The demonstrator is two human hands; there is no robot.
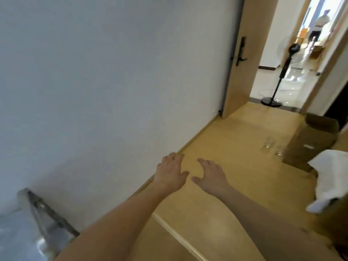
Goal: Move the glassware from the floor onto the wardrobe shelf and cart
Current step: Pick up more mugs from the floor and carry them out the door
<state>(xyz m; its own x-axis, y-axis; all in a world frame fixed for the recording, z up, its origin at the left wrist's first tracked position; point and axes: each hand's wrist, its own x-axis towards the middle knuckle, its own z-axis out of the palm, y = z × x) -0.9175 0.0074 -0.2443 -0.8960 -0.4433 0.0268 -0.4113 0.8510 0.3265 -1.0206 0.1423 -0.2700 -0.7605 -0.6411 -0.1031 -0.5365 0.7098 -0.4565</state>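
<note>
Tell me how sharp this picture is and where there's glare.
Head view: soft motion blur throughout; the clear glasses on the wooden floor are smeared, hard to count. Glare washes out the glossy white hallway floor behind the black pedestal fan. Wide-angle tilt slants the walls.

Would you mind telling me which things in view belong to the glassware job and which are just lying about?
Job: glasses on the floor; left hand and right hand, both empty.
Lying about: cardboard box, standing fan, white cloth, open door.

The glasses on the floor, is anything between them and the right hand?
No. In the head view only bare wooden floor lies between the right hand and the glasses.
</note>
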